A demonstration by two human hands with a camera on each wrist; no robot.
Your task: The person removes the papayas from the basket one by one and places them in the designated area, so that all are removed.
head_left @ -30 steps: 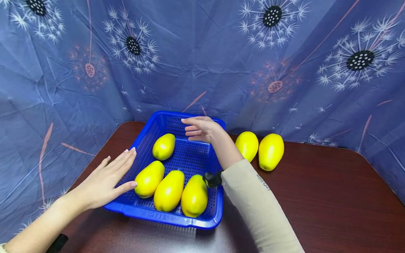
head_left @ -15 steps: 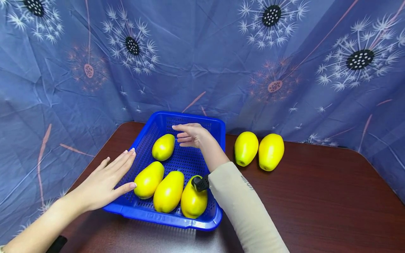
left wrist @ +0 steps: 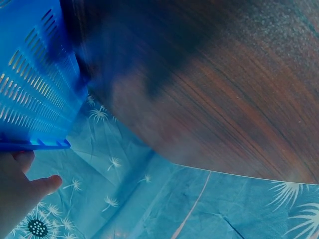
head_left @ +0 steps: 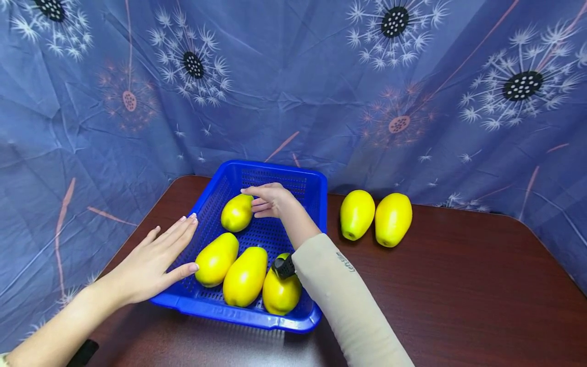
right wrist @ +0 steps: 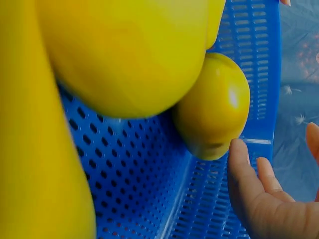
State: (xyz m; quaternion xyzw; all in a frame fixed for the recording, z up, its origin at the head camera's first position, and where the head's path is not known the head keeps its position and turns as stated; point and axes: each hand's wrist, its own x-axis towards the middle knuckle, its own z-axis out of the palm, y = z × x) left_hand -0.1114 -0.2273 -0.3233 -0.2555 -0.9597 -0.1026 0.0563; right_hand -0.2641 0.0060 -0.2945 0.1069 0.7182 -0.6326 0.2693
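My left hand (head_left: 153,262) lies flat along the left rim of a blue plastic basket (head_left: 257,320), fingers straight and thumb over the edge. In the left wrist view the basket wall (left wrist: 30,94) rises beside that hand's fingers (left wrist: 45,185). Inside the basket, my right hand (head_left: 270,200) hangs with loosely bent fingers and holds nothing. Its fingertips are right at a yellow papaya (head_left: 236,214) near the far left corner, also visible in the right wrist view (right wrist: 215,104). Three more yellow papayas (head_left: 245,278) lie in a row at the basket's near end, the right one partly covered by the wrist camera.
Two yellow papayas (head_left: 357,215) lie side by side on the dark wooden table (head_left: 481,285), right of the basket. A blue curtain (head_left: 293,92) with dandelion prints hangs close behind the table and along its left side.
My right hand has moved left and slightly down, across the basket toward the far-left papaya. The two papayas on the table are now fully uncovered. The left hand stays in place.
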